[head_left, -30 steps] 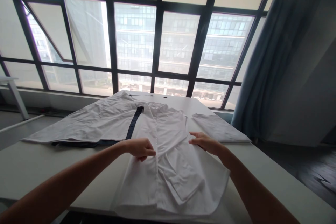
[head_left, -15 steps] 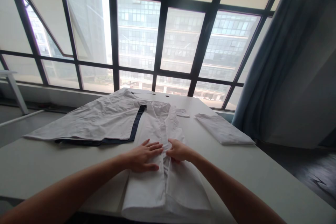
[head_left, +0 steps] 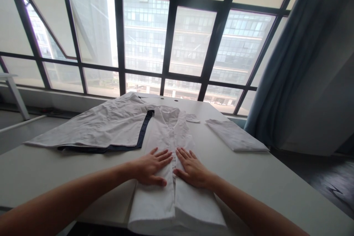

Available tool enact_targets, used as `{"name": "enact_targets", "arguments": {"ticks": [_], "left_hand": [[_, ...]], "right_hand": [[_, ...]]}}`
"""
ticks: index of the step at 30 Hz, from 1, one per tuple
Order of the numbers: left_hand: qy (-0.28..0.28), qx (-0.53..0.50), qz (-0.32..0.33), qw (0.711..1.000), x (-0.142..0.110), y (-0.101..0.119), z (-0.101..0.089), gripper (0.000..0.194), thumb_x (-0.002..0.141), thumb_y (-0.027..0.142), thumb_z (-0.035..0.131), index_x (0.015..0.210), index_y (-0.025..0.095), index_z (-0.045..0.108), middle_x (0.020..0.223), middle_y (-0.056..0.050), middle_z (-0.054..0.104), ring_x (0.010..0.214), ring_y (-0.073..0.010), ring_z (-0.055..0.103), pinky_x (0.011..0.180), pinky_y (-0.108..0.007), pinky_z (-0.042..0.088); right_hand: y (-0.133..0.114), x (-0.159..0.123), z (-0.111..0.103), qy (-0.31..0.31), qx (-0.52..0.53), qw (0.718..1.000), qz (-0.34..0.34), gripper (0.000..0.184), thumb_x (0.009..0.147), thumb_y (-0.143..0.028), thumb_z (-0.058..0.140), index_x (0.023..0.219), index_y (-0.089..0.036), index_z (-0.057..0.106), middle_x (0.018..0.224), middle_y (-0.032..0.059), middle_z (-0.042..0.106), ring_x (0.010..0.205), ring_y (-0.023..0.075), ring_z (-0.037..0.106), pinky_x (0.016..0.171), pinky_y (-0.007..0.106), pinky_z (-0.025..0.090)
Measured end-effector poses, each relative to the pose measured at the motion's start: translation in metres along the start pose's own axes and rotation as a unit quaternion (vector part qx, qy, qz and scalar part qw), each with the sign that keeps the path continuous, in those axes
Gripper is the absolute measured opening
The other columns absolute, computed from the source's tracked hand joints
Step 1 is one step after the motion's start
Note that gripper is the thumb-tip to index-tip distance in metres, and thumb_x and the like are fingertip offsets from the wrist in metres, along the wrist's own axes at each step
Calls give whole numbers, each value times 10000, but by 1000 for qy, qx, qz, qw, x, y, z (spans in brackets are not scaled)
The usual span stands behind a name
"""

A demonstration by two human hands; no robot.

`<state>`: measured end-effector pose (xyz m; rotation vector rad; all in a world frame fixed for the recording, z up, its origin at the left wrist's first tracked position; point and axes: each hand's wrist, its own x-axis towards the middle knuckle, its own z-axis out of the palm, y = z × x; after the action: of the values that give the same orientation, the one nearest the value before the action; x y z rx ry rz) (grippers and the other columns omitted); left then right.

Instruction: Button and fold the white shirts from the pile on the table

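A white shirt lies lengthwise on the white table, its two sides folded in so they meet along a middle seam. My left hand rests flat on the left folded panel, fingers spread. My right hand lies flat on the right folded panel, fingers stretched out. Both palms press on the cloth on either side of the seam. The shirt's near hem hangs at the table's front edge.
A pile of white garments with a dark navy band spreads over the table's left back. A folded white cloth lies at the right, a small white piece beside the shirt's collar. Big windows and a blue-grey curtain stand behind.
The right side of the shirt has been folded in over the middle. My right hand, pinching the cloth half a second ago, has opened flat; my left hand opened and lies flat.
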<state>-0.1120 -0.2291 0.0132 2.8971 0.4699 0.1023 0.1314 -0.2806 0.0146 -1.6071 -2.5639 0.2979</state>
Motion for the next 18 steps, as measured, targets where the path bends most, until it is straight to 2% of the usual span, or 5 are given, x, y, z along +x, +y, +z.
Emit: {"name": "enact_targets", "arguments": {"ticks": [7,11,13,15,18], "left_hand": [[14,-11,0,1000,-8,20,4,957,852,720,493,1563,131,240,1587,-223,194,1480,-382,176,1177,-590,130],[42,-98,26,994,-16,26,-11,604,928,608,478,1336,180,599,1384,-149,583,1277,-286,550,1079,-389,412],[72,-141,8,987,-11,20,-18,485,996,520,395,1101,174,719,1073,-107,743,977,-206,699,885,-292,523],[129,-123,-25,984,1,10,-22,472,1010,479,381,1020,157,726,954,-105,750,882,-201,704,830,-299,536],[175,-42,-28,983,28,-6,-17,443,976,476,467,1257,175,630,1289,-146,645,1216,-277,586,1053,-427,433]], "right_hand": [[-6,-21,-2,-45,19,998,-27,992,886,-717,425,1566,-46,158,1617,208,86,1506,321,46,1210,515,51],[-22,-42,-10,-32,32,998,-47,1028,793,-739,564,1538,-79,306,1588,235,226,1469,391,193,1180,564,164],[-23,-45,-17,-17,73,994,-83,823,808,-694,593,1414,-141,533,1475,207,464,1353,372,425,1124,521,319],[-15,-37,-26,7,137,984,-116,516,910,-593,523,1164,-188,714,1228,146,673,1114,282,626,991,419,473],[13,-3,-33,112,156,975,-109,384,973,-454,471,1049,-195,744,1104,111,724,1010,236,673,926,375,516]]}}
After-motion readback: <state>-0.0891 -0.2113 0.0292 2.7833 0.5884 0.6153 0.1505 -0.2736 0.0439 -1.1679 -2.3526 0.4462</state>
